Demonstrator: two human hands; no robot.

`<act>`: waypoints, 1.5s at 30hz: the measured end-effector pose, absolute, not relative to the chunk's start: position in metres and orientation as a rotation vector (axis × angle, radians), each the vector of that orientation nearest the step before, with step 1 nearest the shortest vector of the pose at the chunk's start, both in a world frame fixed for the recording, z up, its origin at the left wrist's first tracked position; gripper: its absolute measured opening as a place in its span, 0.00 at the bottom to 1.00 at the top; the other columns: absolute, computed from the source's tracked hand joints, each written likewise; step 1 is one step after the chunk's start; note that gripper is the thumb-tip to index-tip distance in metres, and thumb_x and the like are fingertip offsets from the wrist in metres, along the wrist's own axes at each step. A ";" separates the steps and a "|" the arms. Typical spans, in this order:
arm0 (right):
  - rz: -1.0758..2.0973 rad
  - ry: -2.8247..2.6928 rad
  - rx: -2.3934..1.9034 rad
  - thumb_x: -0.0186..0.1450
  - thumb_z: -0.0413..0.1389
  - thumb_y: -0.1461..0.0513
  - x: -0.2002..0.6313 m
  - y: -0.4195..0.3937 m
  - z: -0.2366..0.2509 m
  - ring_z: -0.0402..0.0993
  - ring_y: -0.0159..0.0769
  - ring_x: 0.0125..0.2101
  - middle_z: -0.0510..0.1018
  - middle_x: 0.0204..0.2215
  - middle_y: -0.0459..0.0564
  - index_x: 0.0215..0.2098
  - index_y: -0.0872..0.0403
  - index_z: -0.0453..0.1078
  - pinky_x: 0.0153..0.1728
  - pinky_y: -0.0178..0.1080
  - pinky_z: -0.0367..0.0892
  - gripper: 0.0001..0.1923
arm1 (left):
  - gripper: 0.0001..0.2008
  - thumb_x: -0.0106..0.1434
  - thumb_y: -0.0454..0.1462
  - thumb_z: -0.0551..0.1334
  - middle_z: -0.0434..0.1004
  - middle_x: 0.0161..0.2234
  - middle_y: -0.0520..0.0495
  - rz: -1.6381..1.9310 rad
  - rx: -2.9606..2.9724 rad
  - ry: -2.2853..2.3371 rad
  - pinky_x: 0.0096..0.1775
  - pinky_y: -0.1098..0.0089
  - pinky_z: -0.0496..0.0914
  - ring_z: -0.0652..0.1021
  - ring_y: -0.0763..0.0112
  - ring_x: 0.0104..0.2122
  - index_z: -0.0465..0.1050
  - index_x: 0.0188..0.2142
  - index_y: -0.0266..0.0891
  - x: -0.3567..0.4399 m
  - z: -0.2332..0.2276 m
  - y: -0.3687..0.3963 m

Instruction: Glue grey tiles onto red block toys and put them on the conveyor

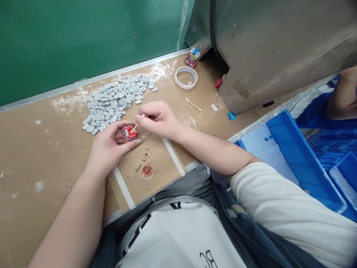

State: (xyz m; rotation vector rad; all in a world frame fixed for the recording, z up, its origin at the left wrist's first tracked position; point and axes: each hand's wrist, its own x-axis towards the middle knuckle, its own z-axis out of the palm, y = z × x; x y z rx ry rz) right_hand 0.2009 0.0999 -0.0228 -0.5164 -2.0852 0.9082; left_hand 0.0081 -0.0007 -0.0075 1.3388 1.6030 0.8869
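Observation:
My left hand (pixel 111 143) is closed around a small red and grey plastic block (pixel 128 133), its recessed red face turned up. Between thumb and fingers, my right hand (pixel 157 119) pinches a cotton swab (pixel 134 128), whose lower tip reaches into the red recess. Beyond my hands lies a heap of small grey plastic pieces (pixel 111 102). Nearer to me, a small round clear dish (pixel 147 171) with reddish liquid sits on the brown tabletop (pixel 52 156), with dark drops spattered just behind it.
To the right lie another cotton swab (pixel 193 104) and a tape roll (pixel 186 77) with a grey piece inside its ring. A red, yellow and blue toy-like piece (pixel 192 57) stands behind. Blue crates (pixel 301 149) and another person's arm (pixel 344 95) are at far right.

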 end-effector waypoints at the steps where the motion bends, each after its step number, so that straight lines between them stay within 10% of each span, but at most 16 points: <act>1: 0.917 -2.066 -0.543 0.77 0.47 0.59 0.200 0.101 -0.024 0.57 0.28 0.30 0.58 0.26 0.42 0.29 0.51 0.55 0.34 0.33 0.56 0.17 | 0.35 0.51 0.54 0.81 0.86 0.40 0.47 0.884 1.341 1.601 0.45 0.60 0.85 0.86 0.60 0.37 0.79 0.55 0.45 0.008 -0.008 -0.001; 45: 0.937 -2.045 -0.617 0.72 0.51 0.58 0.199 0.102 -0.023 0.52 0.28 0.28 0.53 0.23 0.40 0.26 0.49 0.46 0.33 0.34 0.52 0.20 | 0.33 0.54 0.53 0.79 0.86 0.40 0.49 0.792 1.408 1.708 0.47 0.62 0.82 0.84 0.61 0.37 0.79 0.55 0.45 0.012 0.001 -0.003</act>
